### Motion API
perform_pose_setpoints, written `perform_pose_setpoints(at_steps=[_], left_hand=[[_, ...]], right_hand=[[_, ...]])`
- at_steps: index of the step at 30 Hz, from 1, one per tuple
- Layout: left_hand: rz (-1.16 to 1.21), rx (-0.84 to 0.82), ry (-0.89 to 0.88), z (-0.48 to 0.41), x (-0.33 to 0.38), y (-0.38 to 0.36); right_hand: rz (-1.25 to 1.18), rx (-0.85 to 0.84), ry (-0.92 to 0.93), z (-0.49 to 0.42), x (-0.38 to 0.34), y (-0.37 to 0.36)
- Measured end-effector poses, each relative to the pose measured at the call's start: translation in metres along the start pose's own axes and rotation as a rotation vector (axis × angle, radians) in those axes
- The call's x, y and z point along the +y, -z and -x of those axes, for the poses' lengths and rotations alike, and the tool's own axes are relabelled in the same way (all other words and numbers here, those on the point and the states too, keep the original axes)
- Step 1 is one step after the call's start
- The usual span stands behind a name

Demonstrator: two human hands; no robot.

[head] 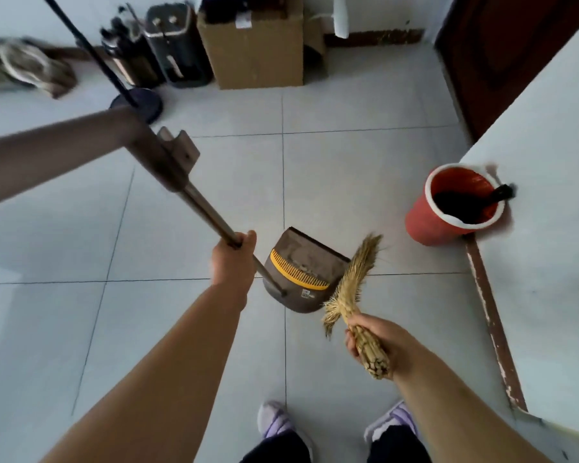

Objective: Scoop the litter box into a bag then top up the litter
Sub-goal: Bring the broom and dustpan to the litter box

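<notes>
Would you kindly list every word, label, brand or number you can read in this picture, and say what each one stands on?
No text here is legible.
Small sticker on the dustpan: print too small and blurred to read.
Pale label on the cardboard box: blurred, unreadable.
</notes>
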State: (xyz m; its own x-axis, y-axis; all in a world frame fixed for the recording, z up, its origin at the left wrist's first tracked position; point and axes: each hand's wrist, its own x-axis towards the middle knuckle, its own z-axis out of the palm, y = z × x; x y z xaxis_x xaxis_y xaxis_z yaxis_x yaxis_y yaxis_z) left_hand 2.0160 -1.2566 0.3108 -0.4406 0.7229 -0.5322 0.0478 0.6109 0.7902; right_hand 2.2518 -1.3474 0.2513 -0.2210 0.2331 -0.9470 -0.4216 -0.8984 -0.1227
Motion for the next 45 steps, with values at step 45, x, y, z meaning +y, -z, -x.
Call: perform_pose_setpoints(at_steps=[45], left_hand=[[0.292, 0.548, 0.185, -0.684, 0.242, 0.737]], right_hand=[[0.758, -0.108, 0.031, -0.321, -0.157, -1.083]])
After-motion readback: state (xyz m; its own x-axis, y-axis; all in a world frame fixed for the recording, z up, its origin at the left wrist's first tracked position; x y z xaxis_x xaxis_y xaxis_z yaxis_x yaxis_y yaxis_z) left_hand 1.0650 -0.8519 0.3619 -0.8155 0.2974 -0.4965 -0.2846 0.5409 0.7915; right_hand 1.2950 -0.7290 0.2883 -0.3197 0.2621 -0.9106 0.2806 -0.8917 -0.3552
